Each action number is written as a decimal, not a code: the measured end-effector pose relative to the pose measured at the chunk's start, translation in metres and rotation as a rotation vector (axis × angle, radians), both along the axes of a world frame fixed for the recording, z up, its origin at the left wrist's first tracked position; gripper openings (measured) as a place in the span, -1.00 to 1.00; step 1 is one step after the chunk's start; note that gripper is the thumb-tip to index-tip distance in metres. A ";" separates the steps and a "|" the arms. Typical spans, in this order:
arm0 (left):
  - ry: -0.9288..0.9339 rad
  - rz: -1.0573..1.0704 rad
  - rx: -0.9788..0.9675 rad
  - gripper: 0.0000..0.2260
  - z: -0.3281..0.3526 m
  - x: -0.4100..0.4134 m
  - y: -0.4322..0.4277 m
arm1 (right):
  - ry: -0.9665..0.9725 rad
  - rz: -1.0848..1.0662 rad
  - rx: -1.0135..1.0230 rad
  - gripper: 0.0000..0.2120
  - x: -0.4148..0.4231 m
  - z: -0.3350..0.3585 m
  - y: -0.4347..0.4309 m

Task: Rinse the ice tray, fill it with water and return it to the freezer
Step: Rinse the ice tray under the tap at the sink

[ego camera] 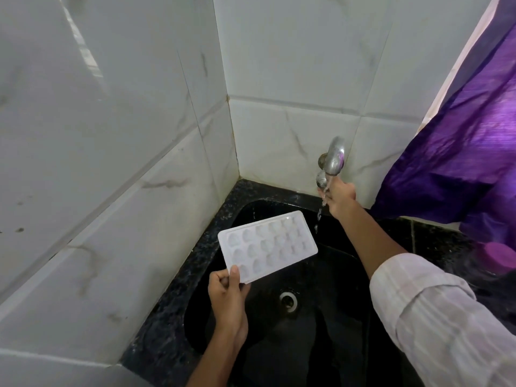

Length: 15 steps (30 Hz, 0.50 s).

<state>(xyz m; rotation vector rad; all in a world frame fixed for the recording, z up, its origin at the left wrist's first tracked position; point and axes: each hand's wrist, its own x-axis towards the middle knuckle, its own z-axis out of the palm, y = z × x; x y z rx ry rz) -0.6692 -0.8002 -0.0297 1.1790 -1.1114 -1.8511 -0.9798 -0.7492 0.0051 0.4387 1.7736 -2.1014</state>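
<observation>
A white plastic ice tray [268, 244] with several rounded cells hangs level over the black sink [245, 208]. My left hand [227, 296] pinches its near left corner, thumb on top. The chrome tap [335, 157] sticks out of the tiled back wall, and a thin stream of water [320, 209] falls from it just right of the tray's far corner without hitting it. My right hand [339, 198] reaches up under the tap spout, with its fingers around the tap's knob. The tray's cells look empty.
The sink drain [289, 299] lies below the tray. A speckled black counter [170, 297] rims the sink, with white marble tiles on the left and back walls. A purple curtain [460, 152] hangs at the right, above a purple-lidded container [499, 258].
</observation>
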 end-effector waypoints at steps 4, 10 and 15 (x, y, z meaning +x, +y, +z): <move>0.018 0.040 0.086 -0.88 -0.001 0.003 -0.001 | -0.068 0.044 -0.187 -0.75 -0.007 0.001 0.004; 0.051 0.075 0.151 -0.87 -0.001 0.006 -0.002 | -0.121 0.085 -0.276 -0.93 -0.008 0.011 0.008; 0.085 0.073 0.167 -0.88 0.001 0.006 0.000 | -0.083 0.110 -0.367 -0.91 -0.007 -0.001 0.012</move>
